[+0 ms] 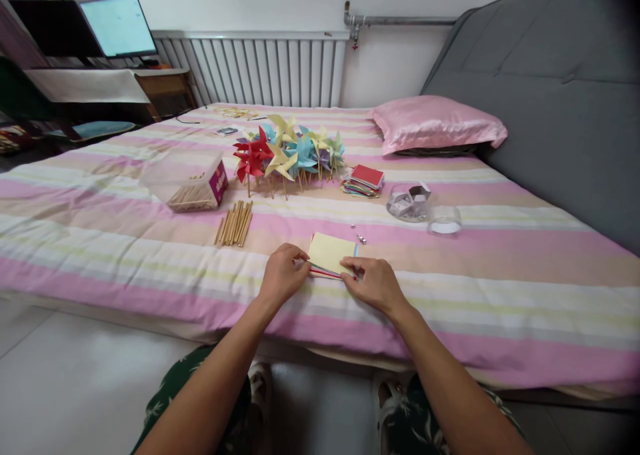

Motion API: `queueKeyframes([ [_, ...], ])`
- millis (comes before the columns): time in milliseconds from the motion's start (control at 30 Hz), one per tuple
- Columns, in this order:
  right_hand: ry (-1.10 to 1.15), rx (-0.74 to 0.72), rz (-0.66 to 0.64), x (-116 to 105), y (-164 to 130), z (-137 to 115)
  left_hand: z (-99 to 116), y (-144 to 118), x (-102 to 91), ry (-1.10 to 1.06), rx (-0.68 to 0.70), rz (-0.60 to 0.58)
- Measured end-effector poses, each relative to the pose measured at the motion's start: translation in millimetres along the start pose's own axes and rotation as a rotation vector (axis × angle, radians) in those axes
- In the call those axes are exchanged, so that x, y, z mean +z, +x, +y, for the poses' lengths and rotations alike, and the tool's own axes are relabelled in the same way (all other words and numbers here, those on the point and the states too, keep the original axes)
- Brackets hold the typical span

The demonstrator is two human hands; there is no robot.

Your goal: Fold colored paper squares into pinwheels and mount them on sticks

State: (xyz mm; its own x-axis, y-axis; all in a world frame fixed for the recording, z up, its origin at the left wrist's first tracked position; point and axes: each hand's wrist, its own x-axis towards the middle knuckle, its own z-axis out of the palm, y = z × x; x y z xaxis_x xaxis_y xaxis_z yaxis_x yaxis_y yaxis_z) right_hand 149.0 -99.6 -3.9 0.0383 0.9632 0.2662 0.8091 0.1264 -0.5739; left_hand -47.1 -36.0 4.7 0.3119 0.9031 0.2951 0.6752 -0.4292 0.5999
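Observation:
A small stack of coloured paper sheets point(332, 252) lies on the striped bed cover, a pale yellow sheet on top and red, white and blue edges showing beneath. My left hand point(287, 271) grips its left edge, with thumb and fingers closed. At the right edge my right hand point(376, 283) pinches the stack, its fingertips over the top sheet and its thumb at the near side. Just beyond the stack lie several small silver metal pieces point(361, 239). To the left is a bunch of short wooden sticks point(235, 224).
Several paper pinwheels point(302, 155) stand farther back. Left of them is a clear plastic box point(193, 192) of sticks. On the right are another paper stack point(367, 176), a clear tub point(404, 205), a roll of clear tape point(444, 220) and a pink pillow point(440, 123).

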Motion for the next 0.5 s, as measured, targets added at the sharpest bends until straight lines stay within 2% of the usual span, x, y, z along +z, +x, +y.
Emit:
queueKeyframes([
  [500, -0.013, -0.020, -0.005, -0.7, -0.3, -0.7, 0.4, -0.1, 4.4, -0.082, 0.006, 0.025],
])
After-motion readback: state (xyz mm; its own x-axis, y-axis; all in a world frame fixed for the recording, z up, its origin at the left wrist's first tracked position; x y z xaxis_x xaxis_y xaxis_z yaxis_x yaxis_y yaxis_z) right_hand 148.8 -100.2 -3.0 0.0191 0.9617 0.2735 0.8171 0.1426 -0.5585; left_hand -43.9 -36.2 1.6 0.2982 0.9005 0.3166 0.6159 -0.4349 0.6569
